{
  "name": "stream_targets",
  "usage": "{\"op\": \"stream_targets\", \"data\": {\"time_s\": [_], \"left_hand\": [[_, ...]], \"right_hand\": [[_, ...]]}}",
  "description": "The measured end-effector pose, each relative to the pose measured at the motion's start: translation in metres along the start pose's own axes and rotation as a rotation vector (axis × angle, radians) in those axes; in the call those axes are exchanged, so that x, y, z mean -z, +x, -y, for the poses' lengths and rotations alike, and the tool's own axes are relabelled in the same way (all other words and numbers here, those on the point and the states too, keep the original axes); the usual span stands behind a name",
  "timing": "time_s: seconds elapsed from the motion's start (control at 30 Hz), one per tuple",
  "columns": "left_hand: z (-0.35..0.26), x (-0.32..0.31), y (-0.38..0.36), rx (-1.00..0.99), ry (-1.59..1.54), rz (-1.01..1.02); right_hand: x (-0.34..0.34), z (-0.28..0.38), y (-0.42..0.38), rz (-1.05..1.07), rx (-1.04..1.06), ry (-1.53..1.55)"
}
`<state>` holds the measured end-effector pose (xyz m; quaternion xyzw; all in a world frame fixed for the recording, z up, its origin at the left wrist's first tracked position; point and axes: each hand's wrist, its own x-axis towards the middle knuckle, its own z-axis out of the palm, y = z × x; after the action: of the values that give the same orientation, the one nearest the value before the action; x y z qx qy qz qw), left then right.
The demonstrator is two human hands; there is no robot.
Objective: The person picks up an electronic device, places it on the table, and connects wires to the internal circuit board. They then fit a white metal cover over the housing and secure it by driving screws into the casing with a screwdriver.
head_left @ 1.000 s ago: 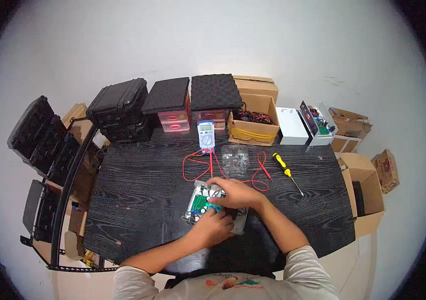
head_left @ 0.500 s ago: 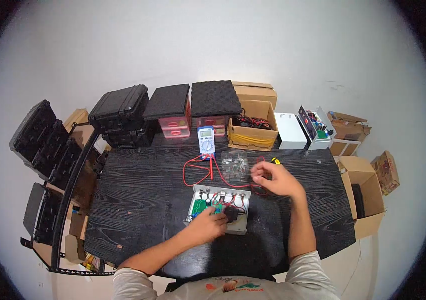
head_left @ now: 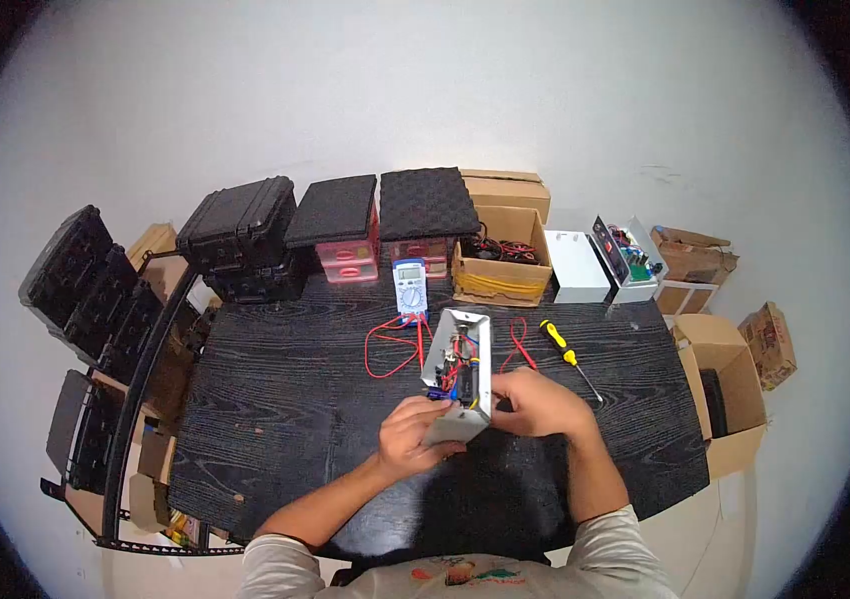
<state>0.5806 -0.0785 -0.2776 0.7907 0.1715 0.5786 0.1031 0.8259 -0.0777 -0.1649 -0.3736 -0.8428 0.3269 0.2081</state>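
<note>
An open white metal case (head_left: 462,427), with wires and dark parts inside, is raised off the table and turned with one end toward the back. My left hand (head_left: 413,435) grips its near left corner. Against its right side rests my right hand (head_left: 542,403), the fingers bent round the wall and partly hidden. Just behind the case stands a blue and white multimeter (head_left: 411,290), its red leads (head_left: 391,371) looped on the table. To the right lies a yellow and black screwdriver (head_left: 557,340).
Along the back of the black table (head_left: 275,399) are black hard cases (head_left: 237,225), pink drawer boxes (head_left: 348,262) under foam, a cardboard box (head_left: 501,283) of cables, a white cover (head_left: 578,266) and another opened device (head_left: 635,262). A carton (head_left: 740,399) stands at the right.
The case has been picked up and turned on end between both hands. My right hand has come down to its side. The screwdriver now shows whole. The clear parts box is hidden from view.
</note>
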Motion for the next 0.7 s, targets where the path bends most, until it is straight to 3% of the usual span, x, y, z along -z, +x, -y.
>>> {"op": "stream_targets", "data": {"time_s": [0.27,0.7], "left_hand": [[0.010,-0.011,-0.025,0.189,-0.047,-0.053],[0.022,-0.016,-0.041,0.157,0.027,-0.044]], "right_hand": [[-0.014,-0.006,0.014,0.010,-0.157,-0.056],[-0.025,-0.016,0.024,-0.038,-0.128,-0.089]]}}
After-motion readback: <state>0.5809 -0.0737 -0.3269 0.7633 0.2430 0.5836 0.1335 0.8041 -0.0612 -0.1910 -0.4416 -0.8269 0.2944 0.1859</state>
